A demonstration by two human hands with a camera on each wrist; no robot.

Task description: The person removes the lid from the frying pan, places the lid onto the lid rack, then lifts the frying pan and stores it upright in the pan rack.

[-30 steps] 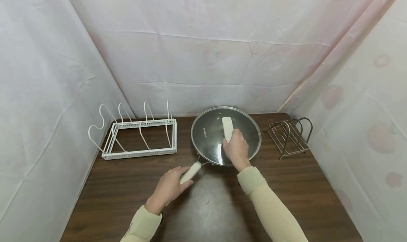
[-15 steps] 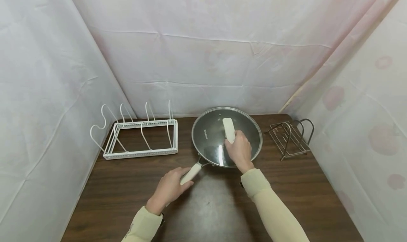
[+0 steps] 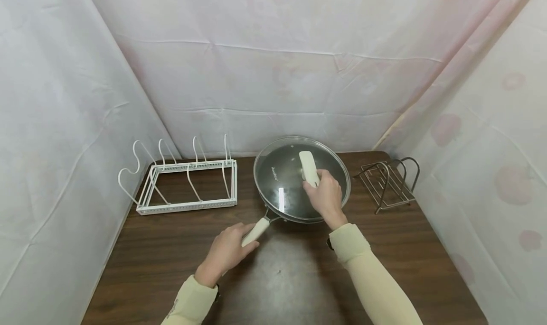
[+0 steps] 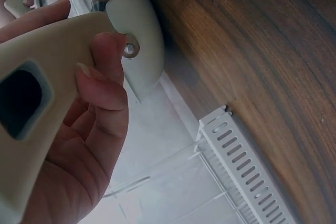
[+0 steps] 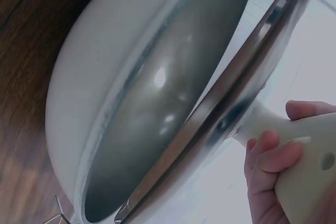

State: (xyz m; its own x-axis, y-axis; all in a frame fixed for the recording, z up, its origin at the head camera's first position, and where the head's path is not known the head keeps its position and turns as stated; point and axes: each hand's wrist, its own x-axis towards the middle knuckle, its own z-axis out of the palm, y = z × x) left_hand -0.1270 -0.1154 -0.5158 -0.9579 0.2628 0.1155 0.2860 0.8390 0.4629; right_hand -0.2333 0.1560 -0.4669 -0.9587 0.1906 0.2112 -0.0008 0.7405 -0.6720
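Note:
A glass lid [image 3: 284, 166] with a white handle [image 3: 308, 166] is over a wok-like frying pan [image 5: 79, 82], cream outside and dark grey inside. My right hand [image 3: 325, 197] grips the lid handle. In the right wrist view the lid is tilted, with a wide gap between it and most of the pan's rim; whether its lower edge still touches is unclear. The pan stands on the table. My left hand [image 3: 231, 248] holds the pan's cream long handle [image 3: 256, 231], fingers curled around it. Two rivets [image 4: 129, 49] show on the pan's wall in the left wrist view.
A white metal rack [image 3: 188, 204] with several upright wire dividers stands at the left on the dark wood table [image 3: 162, 263]. A small brown wire rack [image 3: 389, 185] is at the right. Pale curtains [image 3: 273, 83] enclose the back and sides.
My right hand has raised the lid off the pan's rim and tilted it, shifting slightly to the right itself. My left hand keeps its grip on the pan handle.

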